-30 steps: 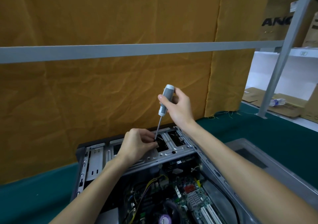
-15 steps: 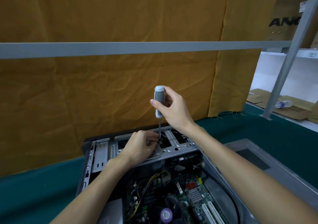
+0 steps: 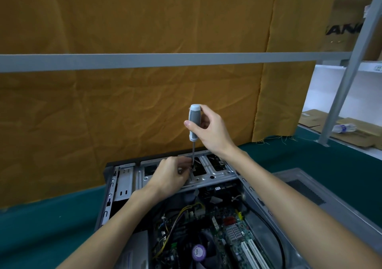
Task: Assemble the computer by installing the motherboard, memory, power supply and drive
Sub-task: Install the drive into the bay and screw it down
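Right now the likeliest fault is a slip: the thin steel shaft of the grey-and-white plastic-handled screwdriver [image 3: 194,124] stands almost upright on a small point of the silver stamped-metal drive bracket [image 3: 208,174], and if the tip rides out of the screw head it could skid across the smooth plate or drop the screw among the cables below. The right hand [image 3: 210,133] wraps thumb and fingers around the handle; the left hand [image 3: 170,177] has its fingers curled at the tip, apparently pinching the screw, though the screw itself is too small to make out. That bracket spans the far end of the open grey steel computer case [image 3: 251,190], which lies on the flat dark green table covering [image 3: 47,223]. Inside sits the green motherboard [image 3: 233,239], bristling with white slots and a ribbed metal heatsink.
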